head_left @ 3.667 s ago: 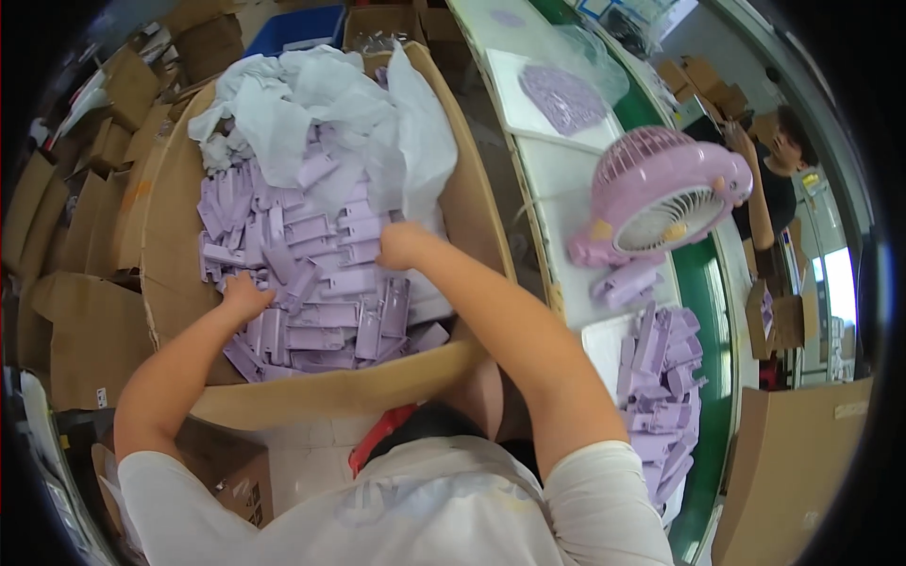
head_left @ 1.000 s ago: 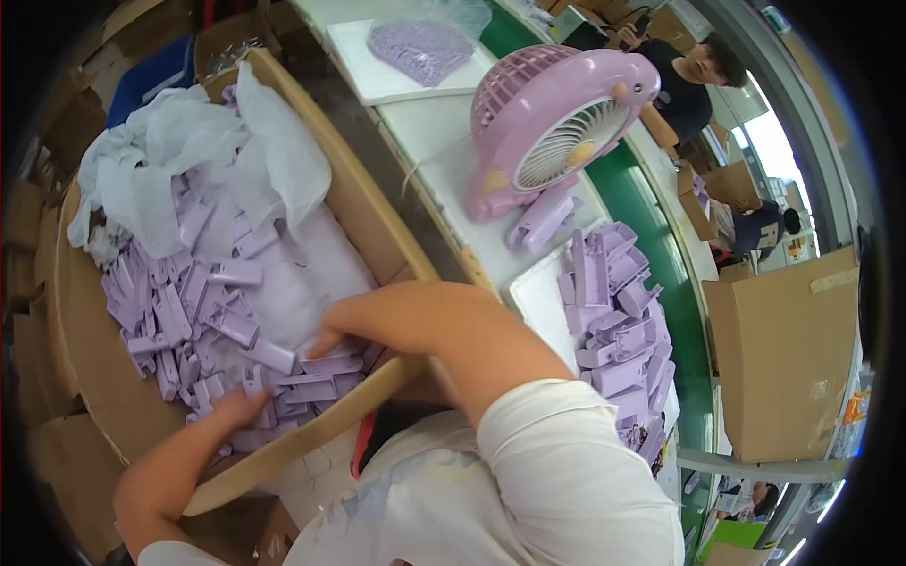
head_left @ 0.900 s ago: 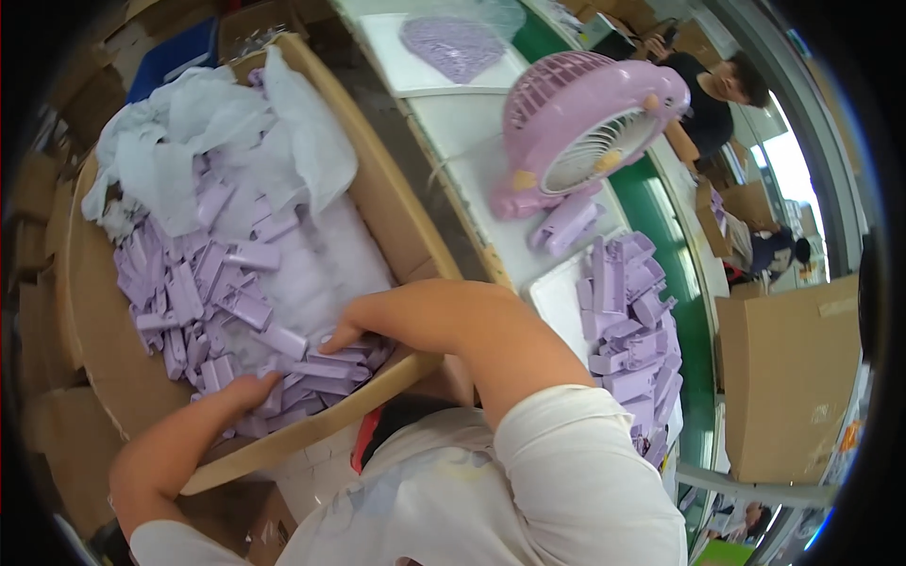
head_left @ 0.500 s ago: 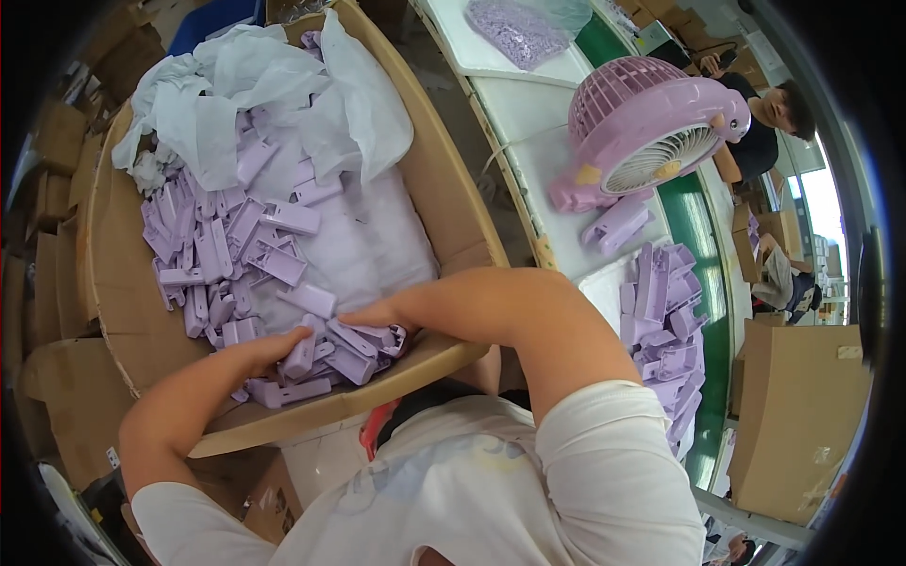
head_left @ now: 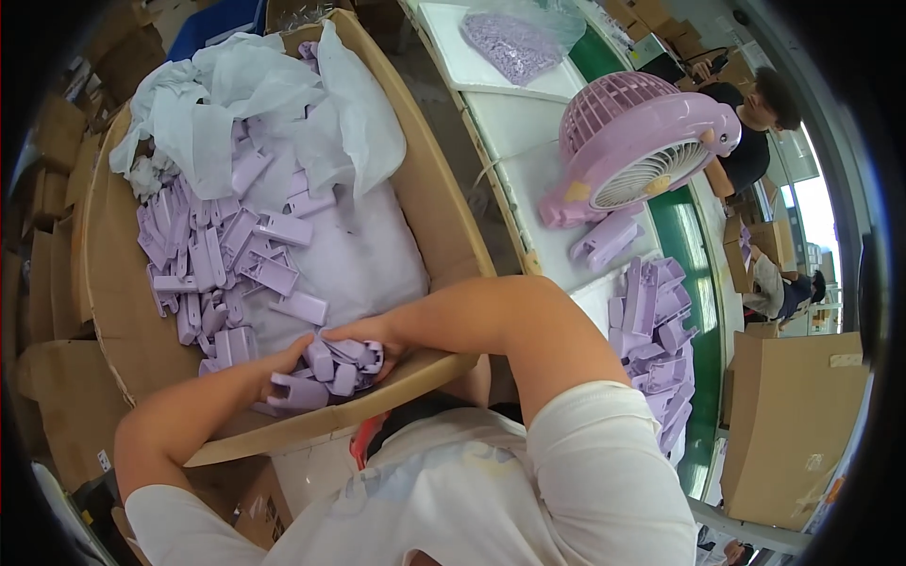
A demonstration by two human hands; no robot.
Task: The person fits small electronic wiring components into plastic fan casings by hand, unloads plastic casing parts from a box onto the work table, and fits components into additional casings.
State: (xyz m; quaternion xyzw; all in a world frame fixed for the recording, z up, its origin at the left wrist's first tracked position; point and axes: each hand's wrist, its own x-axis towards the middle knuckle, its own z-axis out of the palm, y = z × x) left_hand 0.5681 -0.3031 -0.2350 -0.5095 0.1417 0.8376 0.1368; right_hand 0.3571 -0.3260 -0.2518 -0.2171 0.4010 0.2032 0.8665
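Note:
A large cardboard box (head_left: 451,203) stands before me, with a pile of lilac plastic housings (head_left: 209,247) along its left side. In the box's near corner, my left hand (head_left: 286,359) and my right hand (head_left: 376,332) are closed around a cluster of lilac plastic housings (head_left: 342,366) from both sides. My left fingers press against its left edge, while my right fingers are partly hidden behind the pieces. Another lilac housing (head_left: 300,391) lies against the near wall, just below my left hand. White plastic sheeting (head_left: 217,123) covers the far part of the box.
To the right, a workbench (head_left: 528,174) carries a pink animal-shaped fan (head_left: 628,141), a lone lilac housing (head_left: 607,238), a heap of lilac housings (head_left: 656,344) and a bag of small lilac pieces (head_left: 510,47). A person (head_left: 746,127) sits beyond it. Cardboard boxes (head_left: 797,424) stand right and left.
My hands have drawn closer together, bunching the housings between them into a tighter cluster. The whole view has shifted slightly.

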